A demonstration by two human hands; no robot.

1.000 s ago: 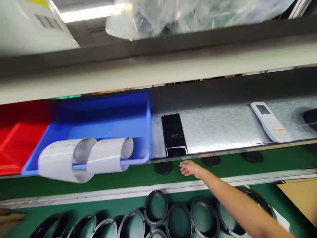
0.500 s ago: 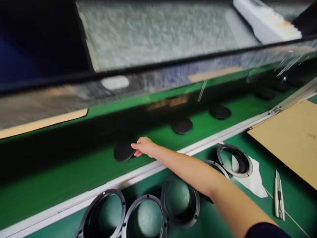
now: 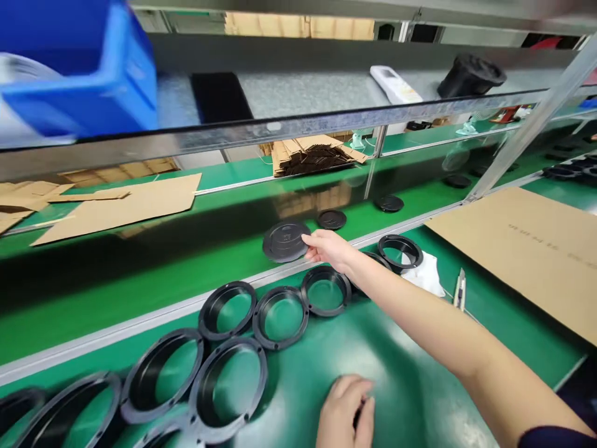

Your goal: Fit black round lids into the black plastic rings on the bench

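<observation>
My right hand (image 3: 329, 247) reaches across the white rail to the green conveyor belt and grips the edge of a round black disc (image 3: 284, 241), which is tilted up off the belt. My left hand (image 3: 346, 412) rests low on the green mat with fingers curled; something dark shows between them, but I cannot make out what. Several black plastic rings (image 3: 227, 308) lie in rows on the mat between the two hands. Two more black discs (image 3: 331, 218) lie further along the belt.
A cardboard sheet (image 3: 522, 249) covers the mat at right, with a utility knife (image 3: 459, 288) and a white cloth (image 3: 425, 277) beside it. Overhead, a metal shelf (image 3: 298, 127) carries a blue bin (image 3: 88, 68), a white remote (image 3: 395, 84) and a black part (image 3: 470, 74).
The view has swung back and widened. My right hand has taken the disc's edge and lifted it off the belt. My left hand has come into view at the bottom.
</observation>
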